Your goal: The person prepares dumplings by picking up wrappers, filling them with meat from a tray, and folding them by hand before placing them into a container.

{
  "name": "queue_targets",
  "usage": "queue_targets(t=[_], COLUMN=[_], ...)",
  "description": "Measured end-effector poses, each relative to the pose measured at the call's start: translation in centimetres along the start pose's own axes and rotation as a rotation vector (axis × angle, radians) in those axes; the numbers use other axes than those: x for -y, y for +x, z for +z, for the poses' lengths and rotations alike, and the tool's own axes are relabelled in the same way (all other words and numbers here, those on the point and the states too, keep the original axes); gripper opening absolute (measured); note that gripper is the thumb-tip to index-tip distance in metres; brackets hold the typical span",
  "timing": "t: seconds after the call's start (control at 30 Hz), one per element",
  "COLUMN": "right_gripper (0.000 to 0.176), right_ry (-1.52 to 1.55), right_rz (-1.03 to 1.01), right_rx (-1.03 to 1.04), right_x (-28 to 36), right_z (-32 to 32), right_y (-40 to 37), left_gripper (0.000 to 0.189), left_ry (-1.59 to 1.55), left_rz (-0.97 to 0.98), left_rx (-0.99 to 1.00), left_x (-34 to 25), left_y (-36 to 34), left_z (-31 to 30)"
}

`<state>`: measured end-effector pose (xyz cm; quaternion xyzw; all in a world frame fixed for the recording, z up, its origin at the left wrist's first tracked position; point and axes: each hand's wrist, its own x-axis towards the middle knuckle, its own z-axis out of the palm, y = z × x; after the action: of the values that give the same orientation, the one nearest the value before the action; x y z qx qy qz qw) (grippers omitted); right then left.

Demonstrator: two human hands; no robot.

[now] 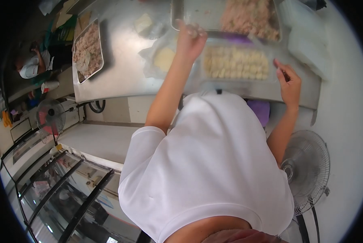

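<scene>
My left hand (pixel 191 40) is raised over the steel table, between a stack of pale round wrappers (pixel 164 59) on clear plastic and a metal tray (pixel 201 24) of minced filling (pixel 250 18). Its fingers are curled and slightly blurred; what they hold, if anything, is hidden. At the right end of a clear tray is my right hand (pixel 290 83), thumb and forefinger apart and bent toward the edge, with nothing visible between them. Rows of small pale dumplings (pixel 236 62) fill that tray.
A second metal tray with minced filling (pixel 86 52) sits at the table's left end. Stacked translucent containers (pixel 304 36) stand at the right, beside a white wall. Floor fans (pixel 306 170) are on both sides. Another person (pixel 35 65) is at far left.
</scene>
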<state>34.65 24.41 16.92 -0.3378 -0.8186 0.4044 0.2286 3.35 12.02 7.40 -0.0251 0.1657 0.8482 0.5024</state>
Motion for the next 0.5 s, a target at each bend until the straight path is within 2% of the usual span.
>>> queue_targets(t=[0.03,0.1,0.13,0.2,0.23,0.33,0.4,0.47,0.5], right_gripper=[0.027,0.028,0.028,0.029,0.029,0.029,0.029,0.029,0.029], right_ry=[0.001,0.081,0.079,0.088,0.087,0.075,0.111,0.116,0.124], right_rz=[0.007,0.069,0.083,0.137,0.147,0.169,0.169,0.183,0.194], right_rx=[-0.007,-0.061,-0.071,-0.098,-0.107,-0.132,-0.160,-0.163,-0.161], right_x=[-0.3,-0.8,-1.1,-1.6,-2.0,-2.9,-3.3,-3.7,-4.0], right_z=[0.2,0.4,0.3,0.1,0.0,-0.2,-0.2,-0.2,-0.1], right_y=[-0.4,-1.5,-2.1,-2.9,-3.3,-4.2,-4.7,-5.2,-5.4], left_gripper=[0.057,0.049,0.049,0.033,0.013,0.013,0.019,0.023,0.023], left_ry=[0.003,0.447,0.450,1.028,1.069,1.067,1.151,1.516,1.518], left_rz=[-0.009,0.061,0.044,-0.074,-0.151,-0.269,-0.242,-0.121,-0.124], left_rx=[0.001,-0.099,-0.096,-0.206,-0.158,-0.144,-0.093,-0.030,-0.028], left_x=[0.3,1.6,2.5,4.3,5.1,7.1,7.8,8.1,8.5], left_y=[-0.1,-0.5,-0.8,-1.0,-0.8,-0.9,-1.0,-1.0,-1.2], left_z=[0.1,0.5,0.5,0.2,-1.2,-2.8,-3.1,-3.3,-3.7])
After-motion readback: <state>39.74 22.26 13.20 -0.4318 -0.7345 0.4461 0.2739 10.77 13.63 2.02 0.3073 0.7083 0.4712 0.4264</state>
